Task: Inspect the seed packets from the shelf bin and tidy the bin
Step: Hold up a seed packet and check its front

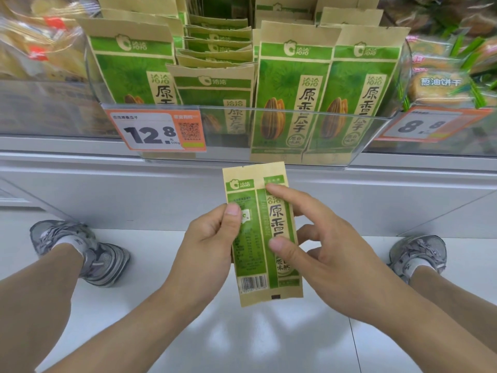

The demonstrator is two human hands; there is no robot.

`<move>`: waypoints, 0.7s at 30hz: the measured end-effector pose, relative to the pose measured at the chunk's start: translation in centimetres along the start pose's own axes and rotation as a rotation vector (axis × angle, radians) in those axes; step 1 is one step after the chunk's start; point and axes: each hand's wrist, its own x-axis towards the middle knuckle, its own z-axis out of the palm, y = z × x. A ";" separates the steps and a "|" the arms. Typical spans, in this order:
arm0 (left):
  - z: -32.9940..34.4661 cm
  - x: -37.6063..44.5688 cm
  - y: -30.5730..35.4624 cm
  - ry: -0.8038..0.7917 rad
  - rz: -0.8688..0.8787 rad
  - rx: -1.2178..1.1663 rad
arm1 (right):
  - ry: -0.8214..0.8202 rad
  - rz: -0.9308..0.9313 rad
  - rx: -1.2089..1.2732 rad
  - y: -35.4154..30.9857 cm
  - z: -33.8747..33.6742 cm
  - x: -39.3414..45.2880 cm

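**One packet out for checking, the bin not yet straightened**

Fingers of both hands are on one green-and-tan paper seed packet (265,235), held upright in front of the shelf with its back side, seam and barcode facing the camera. From the head view, the left hand (209,246) pinches the packet's left edge, thumb on the printed face and the other fingers curled behind it. The right hand (322,254) has its thumb pressed on the centre seam and its forefinger laid along the upper right part, with the remaining fingers loosely bent beside the right edge; whether they touch the paper I cannot tell.

As I judge it, the task is in its inspection stage: one packet is out of the clear plastic shelf bin (390,122) and being read, and nothing shows that tidying has begun. Inside the bin the stock stands unevenly. One tall packet (129,74) stands at the front left, two tall packets (293,98) stand side by side at the front right, and a shorter-looking one (215,87) sits lower in the middle, with a staggered row of several more behind it; how many exactly is hidden. Still to do, by my reading: check the rest, return this packet, and square up the rows.

One orange price tag (156,130) hangs on the bin's front wall, and a second orange tag (425,125) on the neighbouring section. Two grey trainers (88,251) stand on the white floor below.
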 end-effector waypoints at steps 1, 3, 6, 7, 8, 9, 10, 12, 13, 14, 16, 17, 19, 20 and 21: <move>0.0 0.0 0.0 -0.002 -0.011 -0.008 | -0.012 -0.004 -0.010 0.0 0.0 0.0; -0.1 0.1 -0.1 -0.004 -0.030 -0.020 | -0.038 -0.005 -0.019 0.0 -0.2 0.0; -0.1 0.1 -0.1 0.015 -0.064 -0.042 | -0.146 0.012 -0.025 0.1 -0.7 -0.1; -0.1 0.1 -0.1 0.021 -0.080 -0.058 | -0.194 0.036 -0.010 0.1 -1.0 -0.2; -0.1 0.1 0.0 0.025 -0.097 -0.077 | -0.235 0.065 0.021 0.1 -1.1 -0.2; 0.0 0.0 0.1 0.026 -0.111 -0.095 | -0.259 0.085 0.060 0.1 -1.3 -0.2; 0.0 0.0 0.2 0.021 -0.120 -0.109 | -0.257 0.091 0.096 0.1 -1.4 -0.1; 0.0 0.1 0.4 -0.004 -0.127 -0.107 | -0.200 0.081 0.156 0.1 -1.5 0.1; 0.0 0.2 0.5 -0.021 -0.126 -0.091 | -0.163 0.078 0.185 0.2 -1.6 0.1; -0.1 0.2 0.7 -0.037 -0.125 -0.074 | -0.136 0.079 0.208 0.3 -1.7 0.2; -0.3 0.3 0.8 -0.054 -0.126 -0.051 | -0.137 0.089 0.235 0.5 -2.1 0.2; -0.4 0.2 0.8 -0.052 -0.128 -0.037 | -0.173 0.096 0.244 0.6 -2.3 0.2; -0.5 0.1 0.6 -0.037 -0.136 -0.006 | -0.271 0.117 0.247 0.7 -2.5 0.0; -0.6 -0.1 0.4 -0.031 -0.140 0.005 | -0.300 0.127 0.248 0.7 -2.6 0.0; -0.6 -0.2 0.3 -0.028 -0.141 0.014 | -0.308 0.134 0.253 0.7 -2.6 0.0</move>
